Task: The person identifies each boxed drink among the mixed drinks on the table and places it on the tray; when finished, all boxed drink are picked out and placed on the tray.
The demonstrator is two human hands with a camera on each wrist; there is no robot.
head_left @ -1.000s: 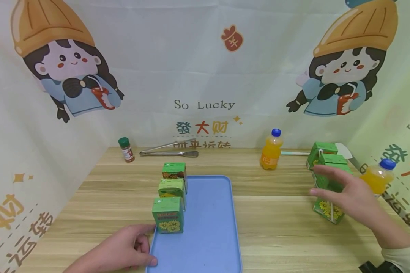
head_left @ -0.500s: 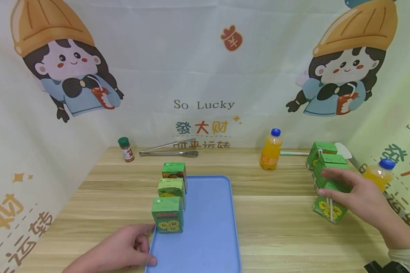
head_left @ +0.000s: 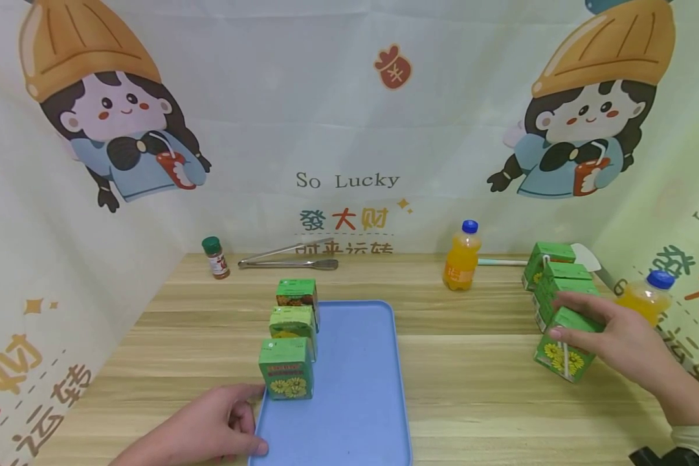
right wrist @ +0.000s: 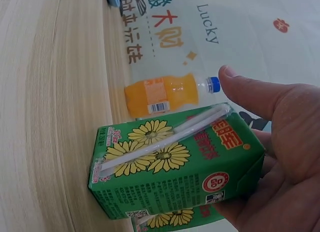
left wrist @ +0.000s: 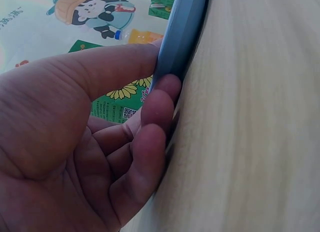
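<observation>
My left hand holds the left rim of a blue tray, thumb on the rim and other fingers curled against its outer side in the left wrist view. Three green drink cartons stand in a row along the tray's left side, the nearest by my index finger. My right hand reaches around the top of another green carton with yellow flowers and a straw. In the right wrist view its thumb stands apart from that carton. The other fingers are partly hidden behind it.
More green cartons stand behind the right hand. Orange drink bottles stand near the back and at the far right. Metal tongs, a green-capped spice jar and a pale-handled utensil lie or stand along the back edge.
My right hand has moved down and slightly right, onto the nearest right-hand carton. My left hand stays at the tray's rim, and the cartons by the tray keep their places.
</observation>
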